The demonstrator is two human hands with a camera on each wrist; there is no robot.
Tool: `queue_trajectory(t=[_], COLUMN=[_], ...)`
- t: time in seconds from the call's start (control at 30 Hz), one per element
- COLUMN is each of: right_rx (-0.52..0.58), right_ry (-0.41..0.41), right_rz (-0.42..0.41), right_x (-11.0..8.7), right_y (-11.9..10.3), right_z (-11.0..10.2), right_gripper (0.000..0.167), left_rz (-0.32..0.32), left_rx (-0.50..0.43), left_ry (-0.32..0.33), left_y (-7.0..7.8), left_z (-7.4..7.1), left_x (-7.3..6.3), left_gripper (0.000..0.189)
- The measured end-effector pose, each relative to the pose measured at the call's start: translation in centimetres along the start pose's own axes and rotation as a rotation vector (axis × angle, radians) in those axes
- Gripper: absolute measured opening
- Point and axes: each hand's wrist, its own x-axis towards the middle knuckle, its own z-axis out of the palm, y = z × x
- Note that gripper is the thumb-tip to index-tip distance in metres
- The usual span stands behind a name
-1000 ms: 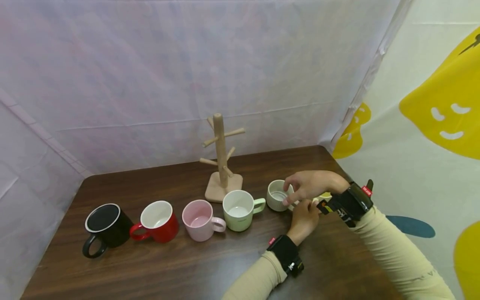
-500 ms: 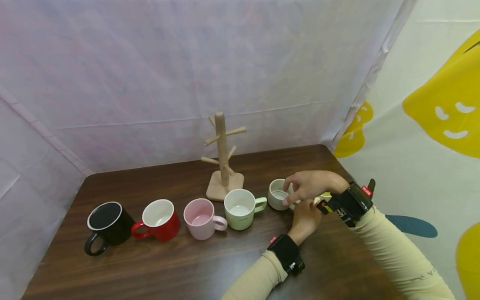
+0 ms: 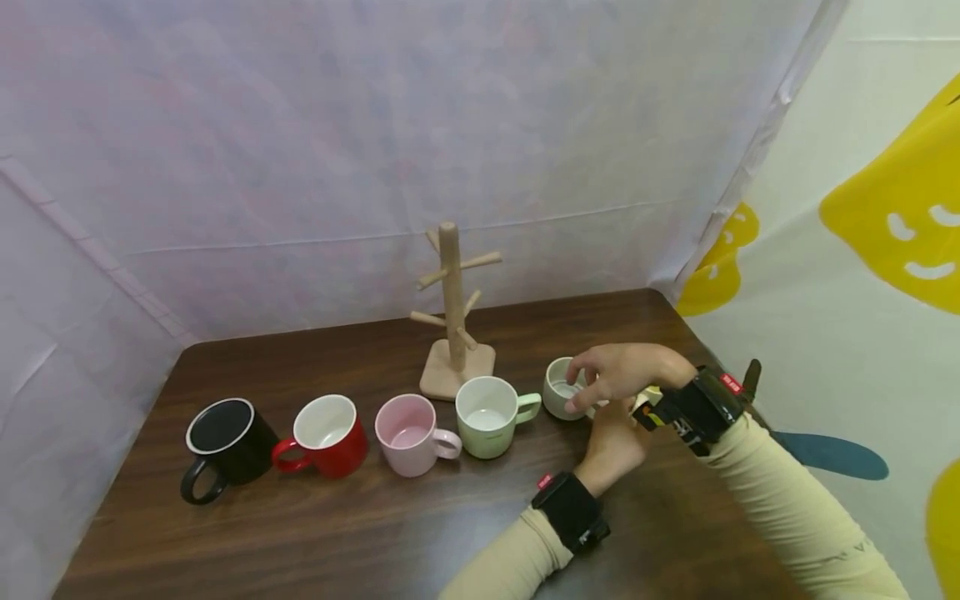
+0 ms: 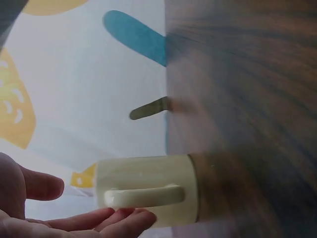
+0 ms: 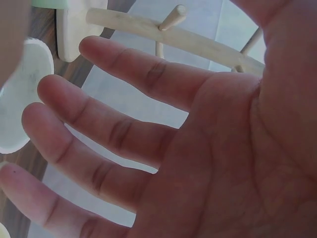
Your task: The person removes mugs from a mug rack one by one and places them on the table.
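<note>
In the head view my right hand [image 3: 626, 371] hovers over a small pale ribbed cup [image 3: 557, 400] at the table's right. Its fingers are spread and loosely bent in the right wrist view, with nothing between them. My left hand [image 3: 617, 442] reaches beneath the right one, beside a cream-yellow mug [image 4: 153, 168] largely hidden behind the right wrist in the head view. The left wrist view has the left fingers stretched out near the handle [image 4: 143, 197] of that mug, thumb apart; whether they touch it I cannot tell.
A wooden mug tree [image 3: 453, 300] stands at the back with bare pegs. Leftward stand a light green mug [image 3: 486, 429], a pink mug [image 3: 405, 442], a red mug [image 3: 341, 450] and a black mug [image 3: 251, 450]. A curtain hangs behind the table [image 3: 337, 533].
The head view has turned slightly left, so the mugs and mug tree sit farther right in it. My left hand has shifted slightly to the right; the right hand is nearly still.
</note>
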Motion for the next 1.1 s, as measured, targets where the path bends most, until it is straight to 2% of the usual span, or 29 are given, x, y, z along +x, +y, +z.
queue_trajectory(t=[0.17, 0.33, 0.43, 0.57, 0.63, 0.8, 0.93, 1.03, 1.1], right_rx=[-0.015, -0.006, 0.013, 0.072, 0.090, 0.088, 0.090, 0.093, 0.086], right_ry=[0.019, 0.067, 0.078, 0.087, 0.100, 0.172, 0.255, 0.336, 0.418], right_rz=[-0.036, -0.062, -0.061, -0.027, -0.031, -0.121, -0.151, -0.140, -0.136], right_x=[0.2, 0.0, 0.0, 0.2, 0.3, 0.8, 1.5, 2.0, 2.2], right_y=[0.0, 0.2, 0.3, 0.2, 0.2, 0.2, 0.1, -0.4, -1.0], right_z=[-0.1, -0.5, -0.7, -0.8, -0.9, -0.8, -0.2, 0.6, 1.2], right_gripper=[0.052, 0.049, 0.049, 0.047, 0.042, 0.032, 0.030, 0.029, 0.027], left_rz=[0.052, 0.010, -0.015, -0.012, -0.008, -0.033, -0.047, -0.029, 0.012], left_rx=[0.013, -0.135, -0.161, -0.088, -0.052, 0.009, 0.021, 0.062, 0.112], left_ry=[0.025, 0.005, 0.011, 0.042, 0.057, 0.105, 0.190, 0.302, 0.385], left_y=[0.7, 1.5, 1.7, 1.5, 1.2, -0.3, -1.7, -3.0, -4.0], left_z=[-1.0, -2.5, -3.6, -5.2, -6.2, -8.8, -10.9, -12.9, -14.2], left_x=[-0.3, -0.8, -1.1, -1.4, -1.5, -2.1, -2.3, -2.6, -2.8], left_gripper=[0.014, 0.032, 0.037, 0.028, 0.030, 0.035, 0.035, 0.035, 0.035])
